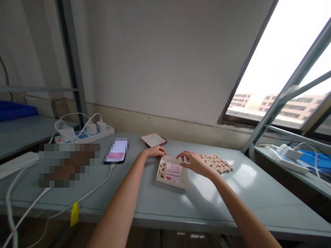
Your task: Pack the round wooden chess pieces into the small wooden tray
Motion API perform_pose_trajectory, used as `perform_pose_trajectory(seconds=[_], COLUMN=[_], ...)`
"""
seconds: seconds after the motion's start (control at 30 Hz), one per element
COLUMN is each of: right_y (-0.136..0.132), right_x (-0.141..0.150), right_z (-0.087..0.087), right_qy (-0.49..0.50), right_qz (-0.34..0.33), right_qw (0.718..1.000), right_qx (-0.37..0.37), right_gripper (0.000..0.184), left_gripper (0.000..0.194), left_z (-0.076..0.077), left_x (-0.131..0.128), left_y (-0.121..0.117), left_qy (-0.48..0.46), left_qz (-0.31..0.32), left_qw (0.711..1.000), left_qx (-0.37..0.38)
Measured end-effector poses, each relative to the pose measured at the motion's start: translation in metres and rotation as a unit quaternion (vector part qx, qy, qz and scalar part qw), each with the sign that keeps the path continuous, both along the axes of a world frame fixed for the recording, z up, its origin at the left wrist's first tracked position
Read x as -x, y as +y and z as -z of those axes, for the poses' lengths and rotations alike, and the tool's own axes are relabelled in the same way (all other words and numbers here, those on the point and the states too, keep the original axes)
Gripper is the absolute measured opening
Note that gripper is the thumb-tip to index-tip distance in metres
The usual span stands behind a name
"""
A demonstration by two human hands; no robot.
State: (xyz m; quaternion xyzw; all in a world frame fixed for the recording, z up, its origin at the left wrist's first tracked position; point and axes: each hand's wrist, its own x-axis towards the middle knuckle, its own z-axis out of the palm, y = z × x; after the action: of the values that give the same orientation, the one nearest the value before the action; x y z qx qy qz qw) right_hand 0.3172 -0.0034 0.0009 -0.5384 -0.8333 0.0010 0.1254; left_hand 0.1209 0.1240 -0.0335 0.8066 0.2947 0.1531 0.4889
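A shallow white box [172,186] lies on the desk in front of me. A few round wooden Chinese chess pieces [162,169] with dark characters line its left side, and red print shows on its bottom. My left hand [156,151] rests at the far left corner, its bent fingers closed on the box's edge. Over the far right part of the box hovers my right hand [192,161], fingers curved and apart, with no piece visible between them. Just right of that hand, many more round wooden chess pieces [217,163] lie flat in a cluster, partly hidden by it.
A box lid [154,140] with a dark red rim lies behind my left hand. To the left are a phone [117,151] on a white cable [99,187] and a power strip [85,135] with chargers. Metal frame posts [269,113] and a window stand right; the wall closes the back.
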Motion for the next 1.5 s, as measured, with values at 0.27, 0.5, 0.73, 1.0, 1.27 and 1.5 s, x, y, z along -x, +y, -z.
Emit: perform_pose_trajectory(seconds=[0.27,0.5,0.73,1.0,1.27,1.5], right_y=[0.002,0.009,0.005,-0.022,-0.021,-0.019], right_x=[0.055,0.054,0.047,-0.028,-0.03,0.011], right_z=[0.016,0.017,0.008,0.004,0.008,0.002], right_qy=[-0.024,0.007,0.053,0.106,0.098,-0.023], right_qz=[-0.082,-0.062,-0.028,0.081,0.063,0.002], right_qw=[0.996,0.998,0.998,0.991,0.993,0.999], right_qx=[-0.012,-0.008,-0.032,-0.022,-0.025,-0.04], right_gripper=[0.033,0.017,0.016,0.014,0.035,0.02], left_gripper=[0.016,0.011,0.014,0.017,0.015,0.014], left_z=[0.002,0.0,-0.001,0.004,0.005,0.003], left_x=[-0.001,-0.002,-0.004,-0.006,-0.007,-0.008], left_y=[-0.001,0.0,-0.003,-0.002,-0.004,-0.004], left_qy=[-0.004,0.011,0.015,-0.019,-0.025,-0.003], left_qz=[0.001,-0.002,-0.029,-0.052,-0.057,-0.049], left_qw=[1.0,1.0,0.999,0.998,0.998,0.998], left_qx=[0.0,-0.013,-0.009,0.016,0.001,-0.032])
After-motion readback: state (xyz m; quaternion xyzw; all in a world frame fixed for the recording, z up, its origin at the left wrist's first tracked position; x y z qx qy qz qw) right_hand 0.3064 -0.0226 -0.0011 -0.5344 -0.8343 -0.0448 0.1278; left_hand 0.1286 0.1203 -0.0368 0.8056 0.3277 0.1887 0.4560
